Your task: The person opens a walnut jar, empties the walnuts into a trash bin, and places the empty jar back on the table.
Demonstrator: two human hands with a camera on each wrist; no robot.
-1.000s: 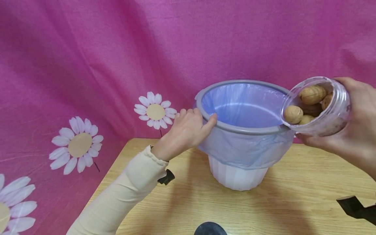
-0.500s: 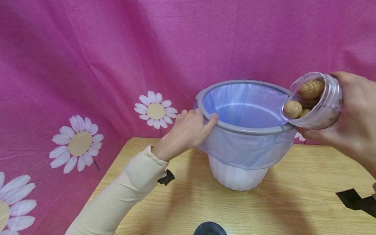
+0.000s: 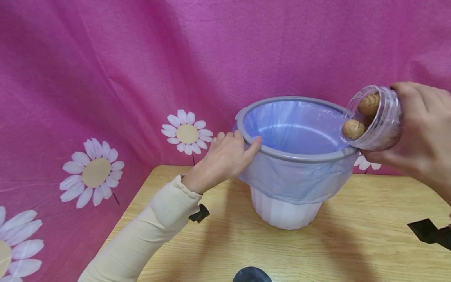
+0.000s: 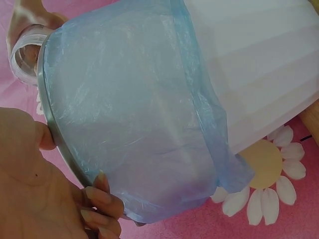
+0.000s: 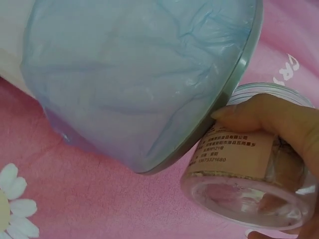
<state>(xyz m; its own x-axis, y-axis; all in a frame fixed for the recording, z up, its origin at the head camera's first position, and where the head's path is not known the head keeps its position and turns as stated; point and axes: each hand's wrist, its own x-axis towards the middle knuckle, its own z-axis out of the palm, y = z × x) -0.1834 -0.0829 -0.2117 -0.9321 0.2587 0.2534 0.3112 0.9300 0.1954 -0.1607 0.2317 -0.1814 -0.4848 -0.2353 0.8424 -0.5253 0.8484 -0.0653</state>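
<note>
A white trash bin (image 3: 287, 215) with a grey rim stands on the table, lined with a translucent blue bag (image 3: 299, 178) folded over its outside. My left hand (image 3: 225, 154) grips the rim at its left side, fingers bent around it in the left wrist view. At the right edge of the rim, my right hand (image 3: 424, 121) holds a clear plastic jar (image 3: 391, 125), tilted with its mouth toward the bin. Inside the jar sit walnuts (image 3: 353, 129), one right at the mouth. A printed label (image 5: 234, 149) shows on the jar's side in the right wrist view.
A wooden table (image 3: 384, 211) carries the bin. Behind and to the left hangs a pink cloth (image 3: 116, 58) with white daisies. A dark round object (image 3: 251, 275) shows at the bottom edge, and a black strap end (image 3: 428, 232) hangs under the right wrist.
The jar has shifted slightly left and up along the bin's rim, its mouth turning further toward the bin. Fewer walnuts show inside it. My left hand keeps its place on the rim.
</note>
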